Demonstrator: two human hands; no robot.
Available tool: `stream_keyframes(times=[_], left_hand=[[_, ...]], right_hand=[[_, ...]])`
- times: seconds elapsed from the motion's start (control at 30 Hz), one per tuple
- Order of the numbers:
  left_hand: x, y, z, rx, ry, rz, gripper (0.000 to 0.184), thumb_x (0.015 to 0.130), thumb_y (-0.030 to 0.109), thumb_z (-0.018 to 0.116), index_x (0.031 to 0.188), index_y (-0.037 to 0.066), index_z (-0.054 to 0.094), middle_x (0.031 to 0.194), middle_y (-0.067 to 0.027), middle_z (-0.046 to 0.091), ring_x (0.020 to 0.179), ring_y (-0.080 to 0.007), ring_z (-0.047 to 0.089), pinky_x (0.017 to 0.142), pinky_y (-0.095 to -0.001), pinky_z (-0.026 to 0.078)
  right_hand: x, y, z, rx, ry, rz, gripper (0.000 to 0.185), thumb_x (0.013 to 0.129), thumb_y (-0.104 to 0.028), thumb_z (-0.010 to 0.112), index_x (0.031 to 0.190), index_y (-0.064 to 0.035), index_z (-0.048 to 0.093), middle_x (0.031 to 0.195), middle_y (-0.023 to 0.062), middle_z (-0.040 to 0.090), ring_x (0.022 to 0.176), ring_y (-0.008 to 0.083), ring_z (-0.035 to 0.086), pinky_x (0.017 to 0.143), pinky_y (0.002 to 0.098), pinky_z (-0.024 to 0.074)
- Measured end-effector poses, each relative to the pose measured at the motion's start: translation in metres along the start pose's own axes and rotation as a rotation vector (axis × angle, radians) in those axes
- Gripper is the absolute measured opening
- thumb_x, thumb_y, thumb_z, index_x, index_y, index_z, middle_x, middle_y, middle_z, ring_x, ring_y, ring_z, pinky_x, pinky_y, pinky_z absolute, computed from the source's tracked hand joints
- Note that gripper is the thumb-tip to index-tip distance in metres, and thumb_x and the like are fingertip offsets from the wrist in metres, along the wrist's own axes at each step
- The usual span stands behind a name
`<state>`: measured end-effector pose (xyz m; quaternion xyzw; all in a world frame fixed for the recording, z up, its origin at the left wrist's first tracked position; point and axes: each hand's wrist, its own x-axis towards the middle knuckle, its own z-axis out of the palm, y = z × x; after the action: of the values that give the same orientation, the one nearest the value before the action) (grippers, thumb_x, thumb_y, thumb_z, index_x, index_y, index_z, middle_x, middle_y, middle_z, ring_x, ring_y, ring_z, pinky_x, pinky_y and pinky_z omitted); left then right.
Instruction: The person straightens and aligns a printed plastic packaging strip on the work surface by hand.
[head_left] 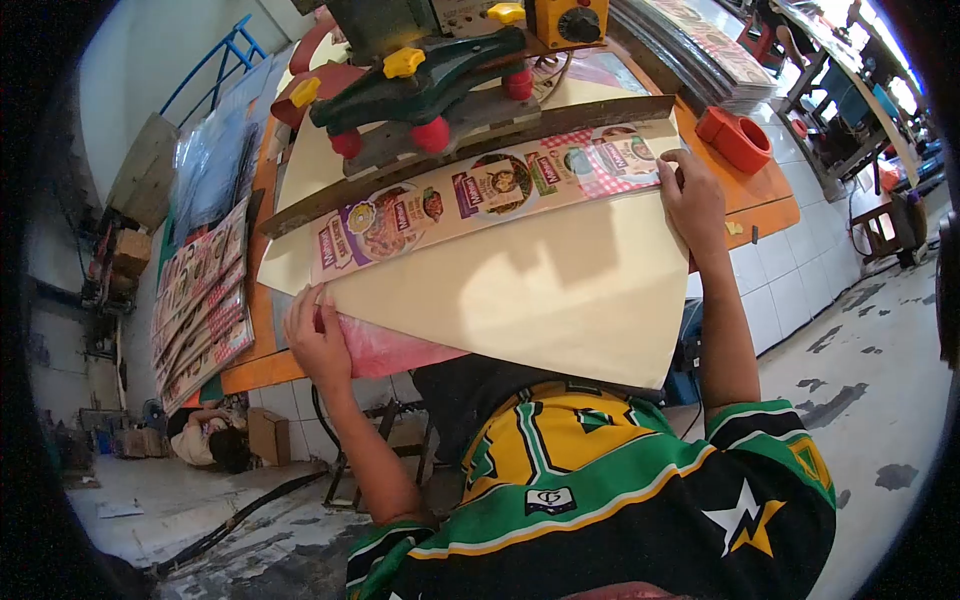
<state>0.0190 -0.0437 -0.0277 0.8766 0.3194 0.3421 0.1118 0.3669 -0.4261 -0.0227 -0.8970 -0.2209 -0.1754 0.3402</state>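
A large cream sheet (500, 280) lies across the orange worktable, its near edge reaching over the table's front. Along its far side runs a printed strip (430, 205) with food pictures, up against a long metal bar (470, 150). My left hand (318, 335) pinches the sheet's left corner, by the strip's lower left end. At the strip's right end, my right hand (690, 195) grips the sheet's edge with bent fingers. Under the sheet, a pink-red surface (390, 347) shows beside my left hand.
A green machine frame (420, 80) with yellow knobs and red feet stands behind the bar. Printed sheets (205, 300) are stacked at left, others (700, 50) at the back right. A red tape roll (735, 140) sits on the table's right. A person (210, 440) is at lower left.
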Motion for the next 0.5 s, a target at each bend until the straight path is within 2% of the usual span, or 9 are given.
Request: stream_keyframes(times=[0.5], left_hand=[[-0.0006,0.0021,0.0002,-0.004,0.009,0.008,0.025,0.096,0.018,0.06,0.115,0.003,0.069,0.12,-0.0143,0.066,0.117,-0.0327,0.058,0.102,-0.0429,0.042]], right_hand=[[-0.0005,0.0049,0.0015,-0.05,0.006,-0.035,0.021,0.095,-0.025,0.061,0.1,-0.0058,0.068,0.089,0.0156,0.066,0.08,0.0327,0.066,0.075,0.0449,0.0492]])
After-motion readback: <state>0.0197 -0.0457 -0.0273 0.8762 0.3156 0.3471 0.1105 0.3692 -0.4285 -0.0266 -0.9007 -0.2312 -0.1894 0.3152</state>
